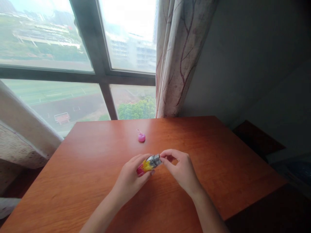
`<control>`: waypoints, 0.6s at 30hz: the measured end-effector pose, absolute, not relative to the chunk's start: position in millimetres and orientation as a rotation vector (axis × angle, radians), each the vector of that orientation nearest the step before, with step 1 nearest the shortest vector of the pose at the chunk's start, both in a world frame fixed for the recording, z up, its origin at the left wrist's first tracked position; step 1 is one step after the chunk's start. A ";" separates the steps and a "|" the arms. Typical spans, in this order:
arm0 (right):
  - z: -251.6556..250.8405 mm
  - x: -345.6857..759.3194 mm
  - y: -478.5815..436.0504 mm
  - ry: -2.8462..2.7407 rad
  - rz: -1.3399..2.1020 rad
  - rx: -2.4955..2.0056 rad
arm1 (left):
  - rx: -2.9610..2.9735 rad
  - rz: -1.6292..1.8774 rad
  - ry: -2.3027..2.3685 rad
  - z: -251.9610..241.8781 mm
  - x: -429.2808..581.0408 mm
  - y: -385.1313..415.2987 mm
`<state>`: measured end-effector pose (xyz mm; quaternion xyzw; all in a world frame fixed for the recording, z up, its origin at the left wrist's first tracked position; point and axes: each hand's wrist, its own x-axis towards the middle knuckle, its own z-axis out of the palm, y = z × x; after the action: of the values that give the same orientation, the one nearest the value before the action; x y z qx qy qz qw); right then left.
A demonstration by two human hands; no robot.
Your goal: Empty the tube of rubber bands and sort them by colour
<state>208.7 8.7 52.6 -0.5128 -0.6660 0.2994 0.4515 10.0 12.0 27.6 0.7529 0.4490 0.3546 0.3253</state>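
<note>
My left hand (pixel 132 174) is wrapped around a small painted cylinder (pixel 147 165), pink at its lower end, yellow in the middle and grey-silver towards the top. The cylinder is held tilted above the table, its silver end pointing right. At that end, the thumb and forefinger of my right hand (pixel 178 168) are pinched together; whether something small sits between them is hidden. Beyond both hands, a glossy pink-purple round trinket (pixel 141 138) with a thin loop on top rests on the table.
The reddish-brown wooden table (pixel 80 181) spreads beneath my hands, its far edge near the window (pixel 104 76). A patterned curtain (pixel 172 58) hangs behind the table, and another curtain (pixel 29 129) is at the left. To the right is a dark wall (pixel 233 61).
</note>
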 end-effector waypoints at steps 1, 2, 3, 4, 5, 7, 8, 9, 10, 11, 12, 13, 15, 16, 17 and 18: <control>54.7 208.4 6.8 -1.677 0.702 -1.261 | 1.973 0.934 1.179 27.3 10.0 12.1; 56.9 208.1 4.8 -1.708 0.670 -1.255 | 1.970 0.937 1.183 27.0 10.0 12.1; 59.1 207.8 2.8 -1.743 0.642 -1.250 | 1.967 0.941 1.189 26.8 10.0 12.2; 61.3 207.5 0.8 -1.779 0.616 -1.247 | 1.962 0.945 1.194 26.6 10.0 12.4; 63.5 207.1 -1.1 -1.812 0.597 -1.246 | 1.956 0.951 1.201 26.7 10.0 12.5; 67.4 206.8 -3.7 -1.864 0.573 -1.244 | 1.941 0.964 1.207 27.6 10.3 12.7; 69.0 207.0 -4.3 -1.877 0.562 -1.240 | 1.929 0.972 1.206 28.4 10.5 12.7; 70.4 207.3 -4.3 -1.879 0.551 -1.234 | 1.914 0.979 1.203 29.5 10.8 12.7; 71.6 207.8 -3.7 -1.872 0.538 -1.227 | 1.898 0.984 1.198 30.6 11.0 12.6; 72.7 208.4 -2.7 -1.862 0.521 -1.219 | 1.883 0.986 1.192 31.8 11.3 12.5; 73.7 209.1 -1.4 -1.854 0.506 -1.209 | 1.871 0.987 1.185 32.8 11.5 12.3; 74.6 209.6 -0.1 -1.850 0.493 -1.196 | 1.862 0.988 1.180 33.7 11.7 12.2; 76.2 210.2 2.2 -1.855 0.477 -1.165 | 1.848 0.990 1.171 34.8 11.9 12.0; 76.9 210.2 3.0 -1.864 0.470 -1.152 | 1.838 0.992 1.166 35.0 11.9 11.9; 77.2 209.9 3.4 -1.873 0.461 -1.144 | 1.825 0.994 1.159 35.0 12.0 11.9; 77.4 209.3 3.4 -1.879 0.451 -1.142 | 1.809 0.995 1.152 34.8 12.0 11.8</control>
<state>209.3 3.4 77.4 -0.4584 -0.7544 0.1810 0.4335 12.0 11.8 34.8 0.7080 0.4509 0.3896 0.3790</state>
